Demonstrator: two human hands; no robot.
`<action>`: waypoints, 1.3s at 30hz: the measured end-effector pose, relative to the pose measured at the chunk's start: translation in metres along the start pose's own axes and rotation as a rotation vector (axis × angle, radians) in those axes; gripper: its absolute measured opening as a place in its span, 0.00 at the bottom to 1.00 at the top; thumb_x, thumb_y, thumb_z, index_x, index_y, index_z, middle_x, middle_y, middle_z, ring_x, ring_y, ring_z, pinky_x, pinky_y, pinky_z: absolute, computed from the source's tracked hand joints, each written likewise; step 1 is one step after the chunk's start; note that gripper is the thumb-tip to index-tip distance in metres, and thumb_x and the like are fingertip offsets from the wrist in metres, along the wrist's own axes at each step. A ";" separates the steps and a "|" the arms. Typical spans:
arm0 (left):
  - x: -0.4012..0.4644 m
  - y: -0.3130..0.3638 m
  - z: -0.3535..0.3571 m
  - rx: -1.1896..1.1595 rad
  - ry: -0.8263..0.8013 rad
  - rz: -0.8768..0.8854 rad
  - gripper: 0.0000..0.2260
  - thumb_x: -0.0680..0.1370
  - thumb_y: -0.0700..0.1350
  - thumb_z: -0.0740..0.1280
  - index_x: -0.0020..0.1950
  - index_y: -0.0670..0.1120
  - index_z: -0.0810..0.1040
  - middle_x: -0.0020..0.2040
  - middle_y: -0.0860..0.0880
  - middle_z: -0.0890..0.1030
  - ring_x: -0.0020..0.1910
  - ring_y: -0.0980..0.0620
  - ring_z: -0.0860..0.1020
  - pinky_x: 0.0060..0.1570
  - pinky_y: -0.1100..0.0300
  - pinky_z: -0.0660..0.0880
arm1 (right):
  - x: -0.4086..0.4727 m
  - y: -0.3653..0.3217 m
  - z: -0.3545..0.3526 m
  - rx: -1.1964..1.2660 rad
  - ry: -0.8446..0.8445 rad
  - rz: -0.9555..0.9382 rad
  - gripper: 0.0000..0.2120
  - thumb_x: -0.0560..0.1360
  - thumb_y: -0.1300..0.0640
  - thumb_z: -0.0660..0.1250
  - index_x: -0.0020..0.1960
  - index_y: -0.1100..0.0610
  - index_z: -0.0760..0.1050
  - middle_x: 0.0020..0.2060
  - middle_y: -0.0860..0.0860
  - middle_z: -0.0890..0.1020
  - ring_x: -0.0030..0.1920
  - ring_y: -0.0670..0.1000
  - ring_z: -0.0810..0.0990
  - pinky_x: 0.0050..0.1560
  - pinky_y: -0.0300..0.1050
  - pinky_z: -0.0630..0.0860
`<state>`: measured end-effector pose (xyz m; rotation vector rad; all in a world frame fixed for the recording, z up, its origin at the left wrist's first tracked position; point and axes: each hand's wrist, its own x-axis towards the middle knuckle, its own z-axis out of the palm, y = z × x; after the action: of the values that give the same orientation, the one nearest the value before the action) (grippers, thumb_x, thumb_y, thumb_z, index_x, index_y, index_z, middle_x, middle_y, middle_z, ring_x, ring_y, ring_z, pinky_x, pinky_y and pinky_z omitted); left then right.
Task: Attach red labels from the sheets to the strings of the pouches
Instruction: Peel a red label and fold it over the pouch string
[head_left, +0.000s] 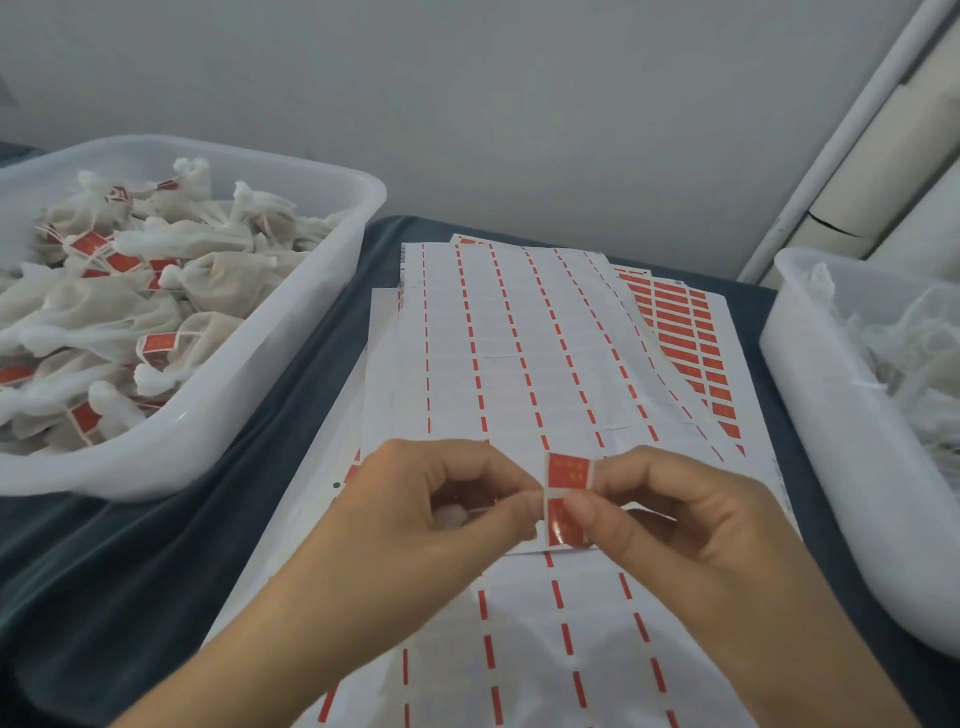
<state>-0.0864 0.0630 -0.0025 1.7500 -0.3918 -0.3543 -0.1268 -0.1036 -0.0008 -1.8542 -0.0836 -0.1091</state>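
Observation:
A red label (567, 491) is held upright between both hands above the sheets, creased across its middle. My left hand (441, 509) pinches its left edge with thumb and forefinger; a thin white string and a bit of a white pouch (452, 515) show inside that hand. My right hand (675, 514) pinches the label's right side. Below them lie used label sheets (519, 353) with only red dashes left. A sheet with red labels still on it (685, 332) pokes out at the right.
A white tub (291, 322) at the left holds many pouches carrying red labels. Another white tub (831, 395) at the right holds pouches with loose strings. Everything rests on a dark blue cloth (156, 561). A grey wall stands behind.

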 end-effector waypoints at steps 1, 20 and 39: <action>0.000 0.000 0.000 -0.006 -0.001 -0.008 0.07 0.67 0.53 0.66 0.38 0.54 0.82 0.31 0.54 0.81 0.30 0.46 0.75 0.33 0.56 0.75 | 0.000 0.000 0.000 -0.020 0.000 -0.001 0.12 0.60 0.44 0.68 0.38 0.50 0.81 0.35 0.46 0.84 0.39 0.44 0.83 0.41 0.31 0.76; 0.002 -0.011 -0.002 -0.231 0.066 -0.001 0.06 0.64 0.49 0.71 0.31 0.47 0.81 0.28 0.55 0.79 0.27 0.62 0.75 0.31 0.72 0.70 | 0.003 0.003 -0.036 -0.003 0.204 0.009 0.26 0.56 0.39 0.75 0.53 0.43 0.80 0.44 0.44 0.85 0.44 0.44 0.84 0.42 0.36 0.79; -0.003 -0.013 0.003 -0.154 0.092 -0.008 0.12 0.59 0.58 0.69 0.36 0.52 0.84 0.32 0.48 0.81 0.30 0.53 0.73 0.33 0.66 0.72 | 0.008 0.005 0.013 0.296 0.076 0.189 0.13 0.56 0.46 0.70 0.38 0.50 0.83 0.35 0.50 0.85 0.37 0.47 0.84 0.37 0.32 0.77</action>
<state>-0.0897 0.0644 -0.0156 1.6111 -0.2837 -0.3002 -0.1175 -0.0923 -0.0087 -1.5518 0.1226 -0.0334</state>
